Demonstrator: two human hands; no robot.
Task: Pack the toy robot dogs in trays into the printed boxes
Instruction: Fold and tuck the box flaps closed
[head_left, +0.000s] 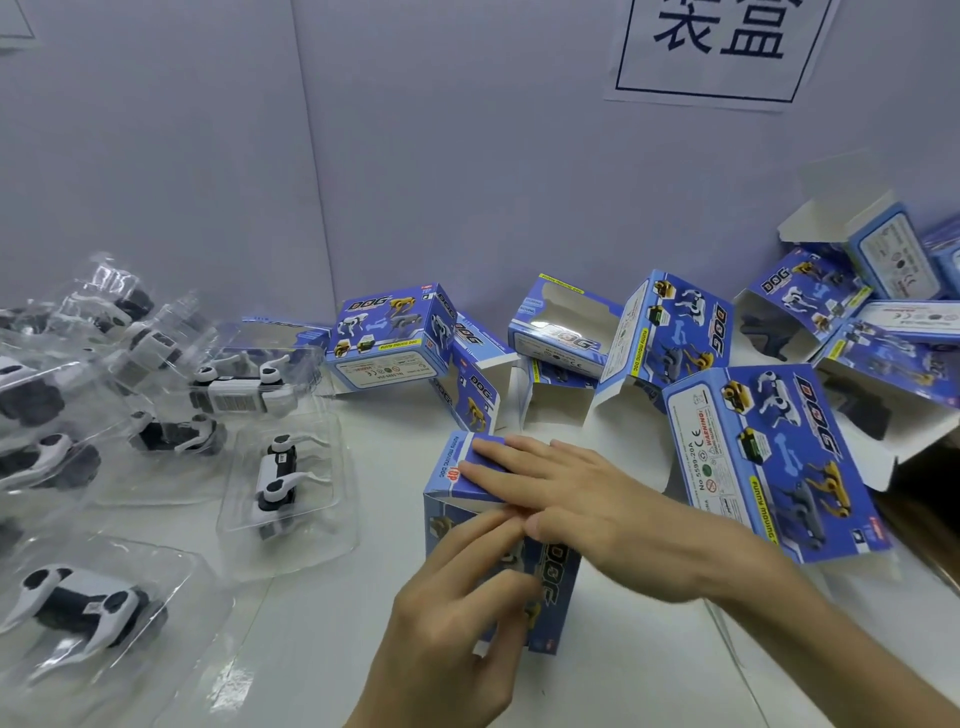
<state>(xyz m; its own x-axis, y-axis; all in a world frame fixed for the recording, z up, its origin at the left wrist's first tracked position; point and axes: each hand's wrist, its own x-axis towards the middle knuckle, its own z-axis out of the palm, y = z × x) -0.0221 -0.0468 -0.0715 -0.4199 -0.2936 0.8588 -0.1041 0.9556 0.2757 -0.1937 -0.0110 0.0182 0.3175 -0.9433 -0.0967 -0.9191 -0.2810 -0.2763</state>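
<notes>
A blue printed box (558, 577) stands upright on the white table in front of me. My right hand (566, 493) lies flat on its top flap, fingers straight, pressing it down. My left hand (457, 613) grips the box's front face from below, fingers curled against it. To the left, several white and black toy robot dogs lie in clear plastic trays, one at the near left (78, 603) and one in the middle (278, 483).
Several open printed boxes (769, 457) lie heaped along the back and right of the table, some with flaps up (387, 332). A white wall with a paper sign (717, 47) stands behind. Bare table surface (649, 670) shows at the near right.
</notes>
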